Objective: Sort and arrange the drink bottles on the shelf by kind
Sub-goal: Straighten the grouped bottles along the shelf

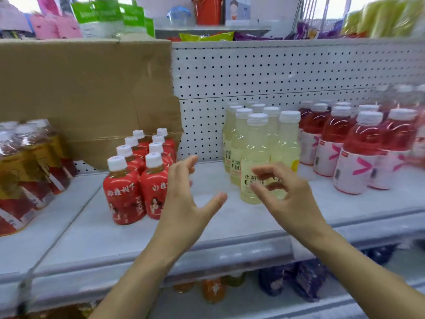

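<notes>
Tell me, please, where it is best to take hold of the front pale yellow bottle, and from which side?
Probably around its clear shoulder above the label, from the front. The front pale yellow bottle stands upright, with others of its kind close behind and beside it, so only the front is free. The right hand, open, is already nearest.

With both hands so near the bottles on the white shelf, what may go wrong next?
1. The right hand hovers, fingers curled, at the front pale yellow clear bottle; a push may topple it into the tightly packed ones behind.
2. The open left hand is beside the front red-labelled amber tea bottle; a sideways brush may knock that row.
3. Neither hand holds anything, so a hasty grab may slip.
</notes>
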`<state>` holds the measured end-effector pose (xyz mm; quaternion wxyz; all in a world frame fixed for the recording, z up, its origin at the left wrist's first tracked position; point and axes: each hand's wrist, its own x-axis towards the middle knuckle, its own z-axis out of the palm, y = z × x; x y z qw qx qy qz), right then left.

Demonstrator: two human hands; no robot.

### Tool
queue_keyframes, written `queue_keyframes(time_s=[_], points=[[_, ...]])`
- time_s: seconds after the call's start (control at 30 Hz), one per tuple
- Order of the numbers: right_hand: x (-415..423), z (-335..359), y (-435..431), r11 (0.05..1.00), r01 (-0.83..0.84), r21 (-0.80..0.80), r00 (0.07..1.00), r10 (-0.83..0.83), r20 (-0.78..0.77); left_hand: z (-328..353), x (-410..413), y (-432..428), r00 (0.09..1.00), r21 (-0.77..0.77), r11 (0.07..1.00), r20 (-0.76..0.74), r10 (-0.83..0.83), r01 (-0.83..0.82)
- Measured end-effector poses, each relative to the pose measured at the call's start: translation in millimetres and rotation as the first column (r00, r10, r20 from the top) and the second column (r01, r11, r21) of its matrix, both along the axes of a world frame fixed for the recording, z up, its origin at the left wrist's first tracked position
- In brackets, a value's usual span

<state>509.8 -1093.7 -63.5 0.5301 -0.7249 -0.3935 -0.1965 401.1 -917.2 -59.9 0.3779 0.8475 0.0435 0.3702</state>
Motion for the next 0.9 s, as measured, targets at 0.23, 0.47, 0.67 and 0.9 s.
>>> queue_keyframes(time_s=[0.23,0.47,0.67,0.9], points=[[88.2,2.9,-69.1,0.991,-0.033,-0.130,0.938,-0.014,-0.347,-10.4,92.5,-59.0,0.959,-0.291,0.956,-0.254,-0.125,0.047],[140.0,-5.4,-45.9,0.880,-0.460,-0.119,0.823,0.372,-0.430,-22.1,141.3,-65.1,0.983,-0.372,0.924,-0.110,-0.144,0.094],[159.4,-12.0,-34.5,0.873,-0.480,-0.088,0.796,0.392,-0.461,-23.7,150.9,-53.0,0.961,-0.489,0.860,-0.136,-0.243,0.148],[157.1,-25.4,-36.9,0.896,-0.431,-0.106,0.823,0.342,-0.453,-23.3,144.7,-57.3,0.960,-0.491,0.849,-0.083,-0.266,0.193]])
